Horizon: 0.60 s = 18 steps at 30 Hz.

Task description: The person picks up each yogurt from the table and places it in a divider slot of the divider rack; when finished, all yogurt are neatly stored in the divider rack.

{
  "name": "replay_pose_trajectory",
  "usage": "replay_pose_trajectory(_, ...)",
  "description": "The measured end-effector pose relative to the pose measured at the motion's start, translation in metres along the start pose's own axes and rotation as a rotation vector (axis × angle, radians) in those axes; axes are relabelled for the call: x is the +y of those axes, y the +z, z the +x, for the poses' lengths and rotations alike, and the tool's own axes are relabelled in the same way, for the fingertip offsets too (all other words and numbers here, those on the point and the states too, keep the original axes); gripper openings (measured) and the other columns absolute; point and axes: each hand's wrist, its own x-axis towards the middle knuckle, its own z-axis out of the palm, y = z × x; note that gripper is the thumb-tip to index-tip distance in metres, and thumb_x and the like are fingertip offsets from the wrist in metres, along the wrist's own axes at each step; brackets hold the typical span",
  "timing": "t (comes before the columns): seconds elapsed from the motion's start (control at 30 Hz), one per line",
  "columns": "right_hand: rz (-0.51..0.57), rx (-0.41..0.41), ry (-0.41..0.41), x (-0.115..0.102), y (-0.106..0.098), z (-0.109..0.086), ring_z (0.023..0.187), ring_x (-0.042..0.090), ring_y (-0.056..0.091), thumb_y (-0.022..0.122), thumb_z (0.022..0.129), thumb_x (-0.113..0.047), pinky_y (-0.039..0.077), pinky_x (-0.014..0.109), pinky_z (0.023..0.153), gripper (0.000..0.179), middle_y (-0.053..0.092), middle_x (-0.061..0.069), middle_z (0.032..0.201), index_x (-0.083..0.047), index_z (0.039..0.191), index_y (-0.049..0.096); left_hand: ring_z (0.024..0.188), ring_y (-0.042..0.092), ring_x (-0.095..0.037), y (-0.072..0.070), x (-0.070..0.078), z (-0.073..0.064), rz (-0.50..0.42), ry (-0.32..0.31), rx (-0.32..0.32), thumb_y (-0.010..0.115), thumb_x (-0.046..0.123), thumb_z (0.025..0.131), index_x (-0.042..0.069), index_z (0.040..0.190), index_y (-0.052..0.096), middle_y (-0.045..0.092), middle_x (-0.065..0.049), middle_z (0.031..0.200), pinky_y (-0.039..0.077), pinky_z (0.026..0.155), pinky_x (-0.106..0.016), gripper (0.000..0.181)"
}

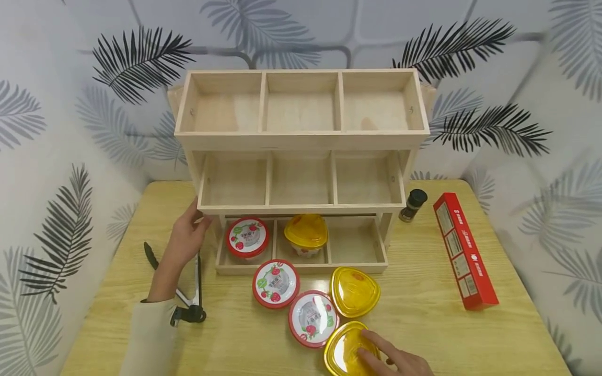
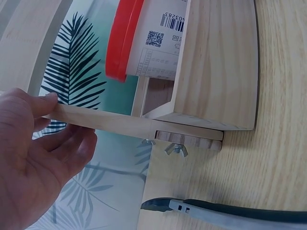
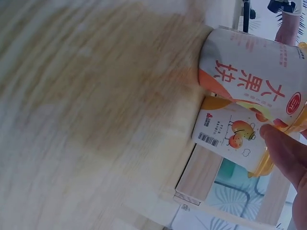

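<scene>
In the head view my left hand is at the left side of a wooden shelf unit. Thumb and fingers grip its side board in the left wrist view. My right hand has its fingers extended over a yellow-lidded cup at the front. One finger lies beside this fruit-printed cup. Another yellow-lidded cup stands behind it, and two red-lidded cups are to the left. The bottom tier holds a red-lidded cup and a yellow-lidded cup.
Black-and-metal tongs lie by my left forearm. A small dark-capped jar and a long red box are to the right of the unit. Wing nuts stick out from the unit's side foot.
</scene>
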Motion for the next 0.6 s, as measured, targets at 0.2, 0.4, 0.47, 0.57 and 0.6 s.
replay_pose_trajectory(0.2,0.04,0.139,-0.08,0.001,0.011,-0.004,0.095,0.017,0.071,0.058,0.101,-0.044,0.056,0.016,0.075,0.05,0.061,0.017,0.136,-0.003,0.129,0.065,0.129,0.051,-0.043,0.0,-0.001,0.0,0.009,-0.001,0.006,0.052,0.009,0.104,0.017,0.161,0.023,0.042,-0.024,0.151,0.051,0.096,-0.057,0.064)
replay_pose_trajectory(0.4,-0.037,0.14,-0.156,0.0,0.016,-0.007,0.113,0.028,0.066,0.053,0.104,-0.042,0.059,0.022,0.072,0.043,0.059,0.019,0.137,-0.013,0.132,0.066,0.131,0.049,-0.043,0.001,-0.001,-0.001,0.007,-0.004,0.007,0.051,0.016,0.105,0.02,0.161,0.022,0.041,-0.022,0.153,0.051,0.096,-0.057,0.063)
replay_pose_trajectory(0.47,-0.049,0.14,-0.202,0.001,0.017,-0.008,0.115,0.032,0.064,0.051,0.105,-0.041,0.059,0.023,0.069,0.04,0.059,0.021,0.136,-0.017,0.133,0.066,0.131,0.049,-0.043,0.001,0.0,-0.001,0.006,-0.009,0.005,0.051,0.017,0.105,0.02,0.161,0.021,0.042,-0.023,0.152,0.05,0.096,-0.058,0.063)
replay_pose_trajectory(0.57,-0.029,0.145,-0.225,0.0,0.017,-0.007,0.119,0.034,0.061,0.051,0.105,-0.038,0.058,0.023,0.075,0.037,0.059,0.023,0.135,-0.018,0.132,0.066,0.132,0.048,-0.043,0.001,-0.001,-0.001,0.001,-0.01,0.005,0.051,0.015,0.105,0.02,0.161,0.021,0.042,-0.023,0.152,0.05,0.097,-0.058,0.064)
replay_pose_trajectory(0.6,-0.022,0.145,-0.227,0.0,0.016,-0.007,0.121,0.035,0.059,0.051,0.105,-0.037,0.058,0.023,0.08,0.037,0.058,0.023,0.135,-0.016,0.132,0.066,0.132,0.048,-0.043,0.001,-0.001,-0.001,0.0,-0.01,0.004,0.051,0.014,0.105,0.019,0.161,0.021,0.042,-0.023,0.152,0.05,0.097,-0.058,0.064)
